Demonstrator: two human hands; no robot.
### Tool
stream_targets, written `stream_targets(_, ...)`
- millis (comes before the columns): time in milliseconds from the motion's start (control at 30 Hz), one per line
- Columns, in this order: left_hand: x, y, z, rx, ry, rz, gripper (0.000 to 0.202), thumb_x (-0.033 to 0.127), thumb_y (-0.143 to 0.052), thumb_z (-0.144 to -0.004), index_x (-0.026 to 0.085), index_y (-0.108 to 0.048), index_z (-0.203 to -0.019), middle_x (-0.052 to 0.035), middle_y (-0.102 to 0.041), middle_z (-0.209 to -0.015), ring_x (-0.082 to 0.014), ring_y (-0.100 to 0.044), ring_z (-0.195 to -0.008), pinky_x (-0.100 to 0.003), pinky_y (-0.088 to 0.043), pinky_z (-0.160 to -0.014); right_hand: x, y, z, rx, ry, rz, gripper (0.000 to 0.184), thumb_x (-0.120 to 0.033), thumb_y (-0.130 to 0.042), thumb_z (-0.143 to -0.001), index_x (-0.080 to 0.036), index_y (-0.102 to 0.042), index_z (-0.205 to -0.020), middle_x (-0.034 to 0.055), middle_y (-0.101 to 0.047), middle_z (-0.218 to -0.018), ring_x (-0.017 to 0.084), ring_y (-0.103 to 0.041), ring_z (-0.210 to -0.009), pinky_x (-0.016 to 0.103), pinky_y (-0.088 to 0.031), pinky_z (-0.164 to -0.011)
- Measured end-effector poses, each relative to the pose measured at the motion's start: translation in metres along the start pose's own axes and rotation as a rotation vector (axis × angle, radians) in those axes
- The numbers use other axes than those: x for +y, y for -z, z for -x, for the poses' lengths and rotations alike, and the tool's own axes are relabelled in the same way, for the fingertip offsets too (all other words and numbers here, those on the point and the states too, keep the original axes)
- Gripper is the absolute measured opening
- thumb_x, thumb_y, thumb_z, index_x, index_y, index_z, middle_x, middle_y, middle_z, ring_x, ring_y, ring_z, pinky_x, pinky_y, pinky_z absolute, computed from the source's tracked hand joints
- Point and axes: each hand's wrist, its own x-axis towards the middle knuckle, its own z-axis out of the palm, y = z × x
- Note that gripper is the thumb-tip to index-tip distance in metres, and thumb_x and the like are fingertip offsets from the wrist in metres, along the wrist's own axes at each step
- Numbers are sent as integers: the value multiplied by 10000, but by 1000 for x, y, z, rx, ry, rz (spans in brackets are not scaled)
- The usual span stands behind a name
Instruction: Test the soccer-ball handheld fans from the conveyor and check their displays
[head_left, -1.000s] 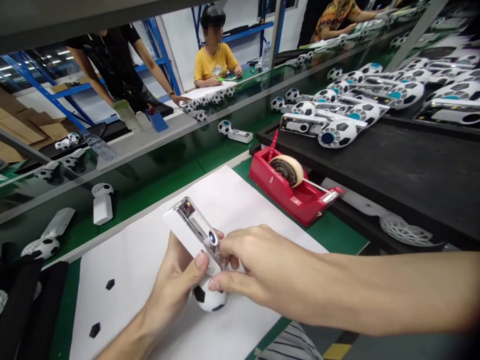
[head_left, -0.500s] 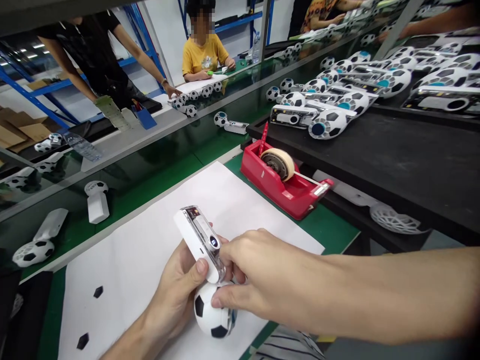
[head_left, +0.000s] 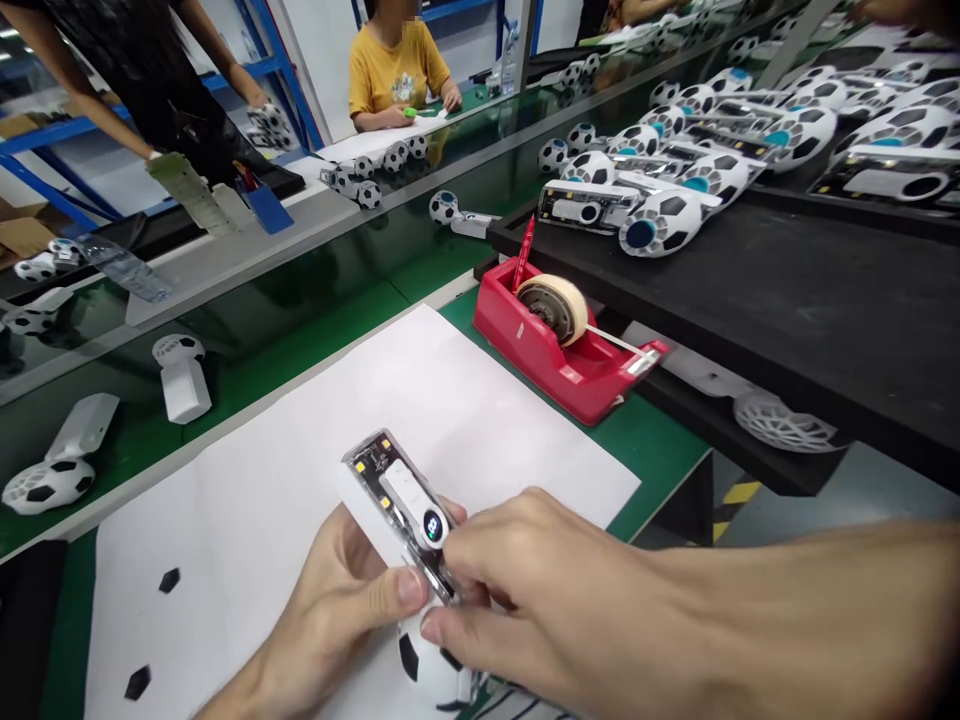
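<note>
A handheld fan (head_left: 435, 665) with a football-patterned head is held in both hands above the white paper. Its clear-covered handle points up and away, showing a circuit board, yellow lights and a small lit round display. My left hand (head_left: 337, 600) is closed around the handle from the left, thumb lying on its edge near the head. My right hand (head_left: 517, 580) grips from the right where handle and head meet, its thumb on the ball. The right fingertips are partly hidden behind the fan.
White paper (head_left: 247, 540) covers the bench, with two black pentagons (head_left: 169, 580) on it. A red tape dispenser (head_left: 555, 350) stands beyond. On the right, a black tray (head_left: 780, 280) carries several football fans. More fans lie on the green belt. Two people work across the line.
The fan handle has turned so its clear face shows more, and the display reads differently. Both hands stay on it. The view has shifted. Across the line, a person has lifted several fans.
</note>
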Motion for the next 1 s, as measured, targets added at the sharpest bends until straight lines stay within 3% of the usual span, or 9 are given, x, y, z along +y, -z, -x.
stream_targets(133, -3, -2, 8, -24, 77, 14, 482, 279, -842, -732, 191, -676, -1176, -121, -704, -1152, -292, -673, -1049, -355, -550, -895, 9, -16, 12, 17, 91, 37, 247, -210, -639, -872, -163, -498, -674, -44, -543, -642, 85, -491, -577, 223, -357, -575)
stream_targets(300, -5, -12, 12, -45, 147, 61, 465, 235, -852, -725, 192, -689, -1158, -118, -722, -1104, -276, -690, -996, -335, -574, -829, 25, -32, 24, 98, 160, 5, 248, -234, -613, -889, -167, -508, -675, -48, -521, -613, 85, -435, -535, 231, -335, -528)
stream_targets(633, -6, -25, 12, -46, 183, 86, 391, 209, -841, -739, 195, -715, -1108, -87, -743, -952, -230, -699, -910, -334, -574, -839, 32, -33, 34, 89, 186, -82, 269, -276, -554, -925, -144, -575, -691, -12, -575, -646, 92, -481, -560, 214, -364, -530)
stream_targets(1000, -9, -25, 12, -11, 213, 34, 382, 230, -841, -729, 175, -718, -1086, -97, -741, -947, -245, -705, -891, -336, -584, -819, 44, -47, 33, 196, 214, -163, 292, -286, -571, -901, -165, -495, -646, -47, -485, -608, 64, -387, -521, 193, -318, -488)
